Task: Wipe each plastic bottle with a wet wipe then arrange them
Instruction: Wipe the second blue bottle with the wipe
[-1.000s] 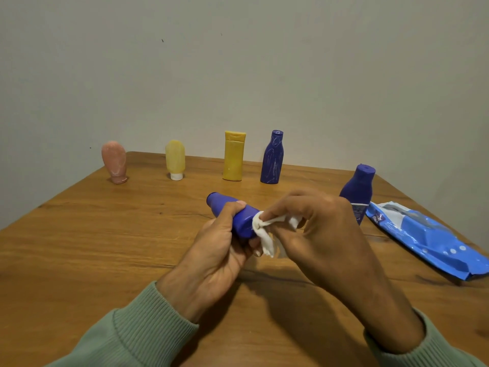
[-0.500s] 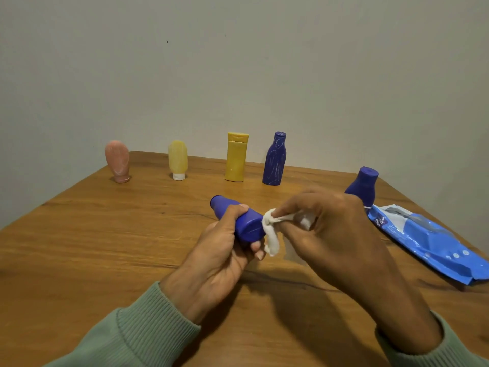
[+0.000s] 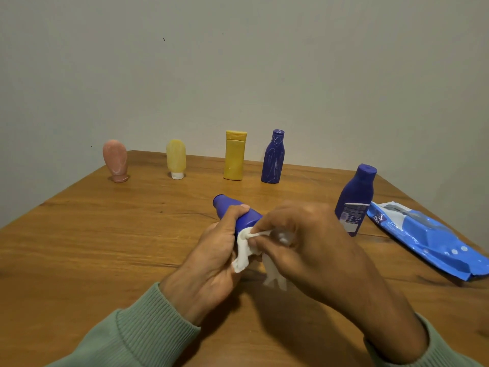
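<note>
From the head camera, the blue bottle (image 3: 232, 211) is held just above the middle of the desk (image 3: 105, 247). Its long axis runs from far left to near right. The left hand (image 3: 211, 260) is clamped round its body, thumb on top. The right hand (image 3: 304, 245), touching it from the right, pinches the wet wipe (image 3: 243, 250) against the bottle's near end. I'd judge the next rub follows that axis.
</note>
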`<state>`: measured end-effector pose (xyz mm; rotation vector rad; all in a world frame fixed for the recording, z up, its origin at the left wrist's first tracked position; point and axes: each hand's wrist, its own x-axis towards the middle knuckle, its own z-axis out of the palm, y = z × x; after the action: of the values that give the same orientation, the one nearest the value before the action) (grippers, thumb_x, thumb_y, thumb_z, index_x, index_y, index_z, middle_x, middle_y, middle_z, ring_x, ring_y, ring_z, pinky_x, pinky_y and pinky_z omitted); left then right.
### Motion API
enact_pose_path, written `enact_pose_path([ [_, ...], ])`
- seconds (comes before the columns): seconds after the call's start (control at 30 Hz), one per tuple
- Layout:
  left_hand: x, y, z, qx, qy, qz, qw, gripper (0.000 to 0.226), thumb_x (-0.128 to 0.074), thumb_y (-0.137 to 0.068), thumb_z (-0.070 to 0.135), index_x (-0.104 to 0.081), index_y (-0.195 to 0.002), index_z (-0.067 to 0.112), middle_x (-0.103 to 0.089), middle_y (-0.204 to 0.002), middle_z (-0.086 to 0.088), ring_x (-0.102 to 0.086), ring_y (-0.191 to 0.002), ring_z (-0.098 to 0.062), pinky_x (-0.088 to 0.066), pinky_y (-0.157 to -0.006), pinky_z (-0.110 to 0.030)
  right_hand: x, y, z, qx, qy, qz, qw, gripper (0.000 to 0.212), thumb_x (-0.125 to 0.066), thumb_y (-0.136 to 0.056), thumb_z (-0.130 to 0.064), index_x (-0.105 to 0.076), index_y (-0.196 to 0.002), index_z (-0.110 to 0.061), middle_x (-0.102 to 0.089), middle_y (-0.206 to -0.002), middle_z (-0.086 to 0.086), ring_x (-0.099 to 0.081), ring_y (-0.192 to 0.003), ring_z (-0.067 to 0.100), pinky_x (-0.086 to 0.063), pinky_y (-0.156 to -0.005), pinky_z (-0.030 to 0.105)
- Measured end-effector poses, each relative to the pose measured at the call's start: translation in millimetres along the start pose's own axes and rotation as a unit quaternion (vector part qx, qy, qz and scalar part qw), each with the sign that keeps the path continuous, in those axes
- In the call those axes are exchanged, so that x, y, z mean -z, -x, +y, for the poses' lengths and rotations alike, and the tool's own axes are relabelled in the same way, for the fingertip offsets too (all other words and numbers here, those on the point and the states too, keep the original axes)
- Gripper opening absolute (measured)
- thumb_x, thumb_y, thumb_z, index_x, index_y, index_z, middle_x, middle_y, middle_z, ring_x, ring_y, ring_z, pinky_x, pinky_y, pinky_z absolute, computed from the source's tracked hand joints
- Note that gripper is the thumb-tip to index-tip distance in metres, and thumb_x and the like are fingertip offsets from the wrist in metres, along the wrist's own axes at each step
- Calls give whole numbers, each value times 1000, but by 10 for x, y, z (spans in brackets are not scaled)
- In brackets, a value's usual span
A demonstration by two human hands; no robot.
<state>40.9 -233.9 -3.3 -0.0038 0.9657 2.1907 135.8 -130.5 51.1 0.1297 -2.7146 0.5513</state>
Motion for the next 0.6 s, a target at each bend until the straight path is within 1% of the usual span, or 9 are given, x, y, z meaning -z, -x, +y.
enact_pose_path([
  [0.1,9,-27,1,-27,7,10,1000,33,-65,-88,22,-53,-108,0,-62,-84,-18,-59,-68,-22,-54,-70,-36,19,1,44,-20,8,37,999,14,-64,-85,-30,-69,-99,-28,-65,-90,-12,-56,-82,1,-50,-73,19],
  [0.2,-28,-22,-1,-57,-5,14,998,19,-59,-92,18,-47,-96,3,-55,-67,-14,-46,-50,-19,-44,-45,-29,115,10,101,-44,20,60,997,13,-64,-85,-30,-70,-96,-27,-66,-86,-13,-56,-78,-1,-46,-64,11],
  [0.27,-62,19,-8,-60,-12,28,998,21,-59,-92,19,-47,-98,3,-56,-68,-15,-45,-48,-19,-42,-41,-29,171,21,115,-45,11,84,995,11,-66,-84,-28,-72,-93,-25,-66,-83,-13,-56,-75,-2,-46,-60,9],
  [0.37,-57,29,-9,-49,-8,29,998,42,-66,-84,19,-51,-115,-4,-62,-89,-23,-59,-66,-25,-55,-55,-38,178,32,62,-32,-10,67,997,12,-67,-82,-31,-72,-93,-28,-66,-83,-15,-57,-76,-3,-49,-66,11],
  [0.43,-52,38,-11,-27,-7,13,1000,67,-72,-74,23,-47,-128,-9,-61,-113,-32,-62,-90,-34,-54,-88,-55,134,27,18,-20,-14,32,999,12,-66,-83,-33,-70,-94,-29,-66,-86,-14,-57,-79,-2,-50,-68,15],
  [0.47,-52,40,-13,-20,-7,5,1000,71,-72,-73,23,-46,-131,-9,-59,-120,-34,-61,-94,-35,-49,-95,-58,117,19,9,-19,-16,24,999,12,-66,-83,-33,-70,-94,-29,-65,-86,-14,-56,-80,-2,-50,-69,15],
  [0.5,-56,42,-11,-19,-8,3,1000,67,-71,-75,22,-46,-129,-8,-61,-117,-32,-63,-89,-33,-54,-89,-55,105,11,20,-19,-16,26,999,11,-66,-83,-32,-70,-93,-29,-65,-86,-14,-56,-80,-2,-49,-68,15],
  [0.53,-52,36,-11,-30,-6,3,1000,58,-69,-78,21,-48,-125,-6,-62,-107,-28,-64,-79,-29,-58,-72,-46,103,6,42,-20,-18,39,999,10,-67,-82,-32,-70,-92,-30,-65,-84,-15,-57,-80,-3,-49,-67,15],
  [0.6,-61,43,-8,-56,-7,0,998,44,-64,-84,19,-47,-120,0,-60,-85,-19,-56,-61,-21,-49,-49,-33,130,0,107,-29,-24,73,997,9,-69,-81,-30,-71,-89,-30,-63,-80,-19,-57,-79,-3,-48,-63,14],
])
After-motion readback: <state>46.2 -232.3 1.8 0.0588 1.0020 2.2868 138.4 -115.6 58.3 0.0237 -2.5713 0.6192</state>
